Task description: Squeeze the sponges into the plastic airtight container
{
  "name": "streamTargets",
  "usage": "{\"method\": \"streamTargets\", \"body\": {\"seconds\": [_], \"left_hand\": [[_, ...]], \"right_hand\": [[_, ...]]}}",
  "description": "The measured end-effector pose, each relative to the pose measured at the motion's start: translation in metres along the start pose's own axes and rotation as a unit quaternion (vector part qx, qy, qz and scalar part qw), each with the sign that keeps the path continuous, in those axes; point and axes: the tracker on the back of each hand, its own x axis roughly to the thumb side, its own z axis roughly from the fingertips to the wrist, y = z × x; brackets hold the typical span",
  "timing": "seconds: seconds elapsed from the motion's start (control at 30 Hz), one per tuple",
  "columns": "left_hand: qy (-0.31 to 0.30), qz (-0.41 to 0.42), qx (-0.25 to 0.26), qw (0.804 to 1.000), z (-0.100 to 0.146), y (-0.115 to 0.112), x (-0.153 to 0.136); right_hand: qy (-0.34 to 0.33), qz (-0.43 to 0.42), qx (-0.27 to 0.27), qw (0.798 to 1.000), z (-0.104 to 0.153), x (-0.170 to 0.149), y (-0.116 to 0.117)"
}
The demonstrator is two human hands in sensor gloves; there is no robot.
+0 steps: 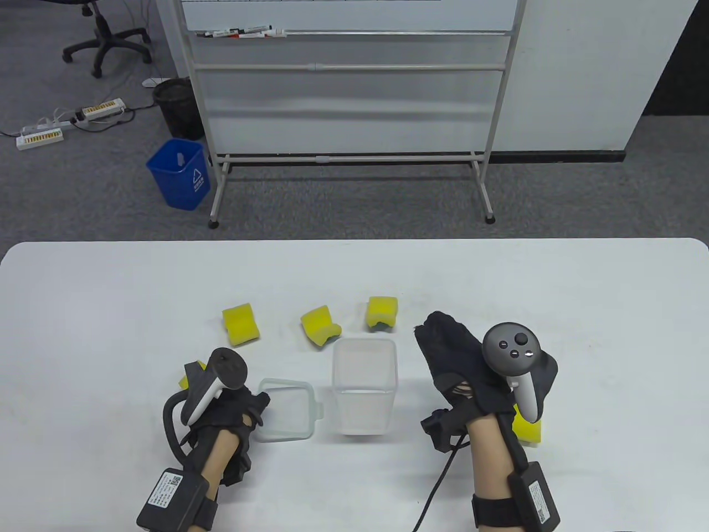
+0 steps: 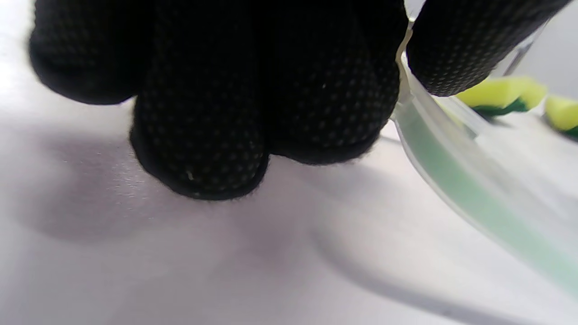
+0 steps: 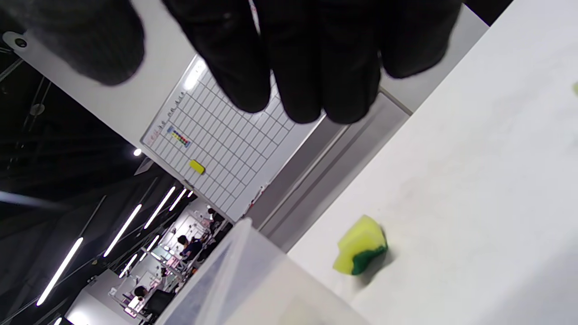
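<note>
Left hand [image 1: 221,399] pinches lid [image 1: 285,409]; container [image 1: 364,385] upright, mouth up.

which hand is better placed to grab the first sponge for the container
Right, probably. The right hand is free and open, close to the right-most sponge behind the open container. The left hand is pinching the lid.

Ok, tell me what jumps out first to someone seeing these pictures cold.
The yellow sponges stand out brightest, three in a row on the white table beyond the clear container. That open container stands mid-table between two black-gloved hands, each with a tracker strapped on. The left hand touches the lid lying beside the container, while the right hand hovers open-fingered to its right.
</note>
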Motion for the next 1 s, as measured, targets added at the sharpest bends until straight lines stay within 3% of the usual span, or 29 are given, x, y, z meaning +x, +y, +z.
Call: {"method": "streamTargets", "body": {"seconds": [0.17, 0.23, 0.33, 0.4, 0.53, 0.67, 0.83, 1.0], "left_hand": [[0.004, 0.002, 0.030, 1.000, 0.010, 0.015, -0.004], [-0.004, 0.037, 0.062, 0.997, 0.017, 0.028, -0.011], [-0.015, 0.073, 0.158, 0.985, 0.026, 0.046, -0.027], [-0.029, 0.072, 0.181, 0.980, 0.025, 0.050, -0.035], [-0.057, 0.053, 0.116, 0.990, 0.017, 0.044, -0.039], [-0.067, 0.016, 0.016, 0.997, 0.003, 0.025, -0.033], [-0.051, -0.006, -0.008, 0.999, -0.011, 0.008, -0.035], [-0.042, -0.012, -0.003, 0.999, -0.015, 0.007, -0.037]], "right_hand": [[0.002, 0.002, -0.002, 1.000, 0.000, 0.000, -0.001], [0.002, -0.001, -0.003, 1.000, 0.000, 0.000, -0.001], [0.001, -0.002, -0.003, 1.000, 0.000, 0.000, -0.002], [0.000, -0.003, -0.003, 1.000, 0.000, 0.000, -0.002], [-0.003, -0.002, -0.002, 1.000, 0.000, 0.000, -0.001], [-0.001, 0.002, 0.000, 1.000, -0.001, -0.001, 0.000], [0.002, 0.005, 0.003, 1.000, -0.001, -0.002, 0.002], [0.005, 0.009, 0.006, 1.000, -0.001, -0.002, 0.003]]}}
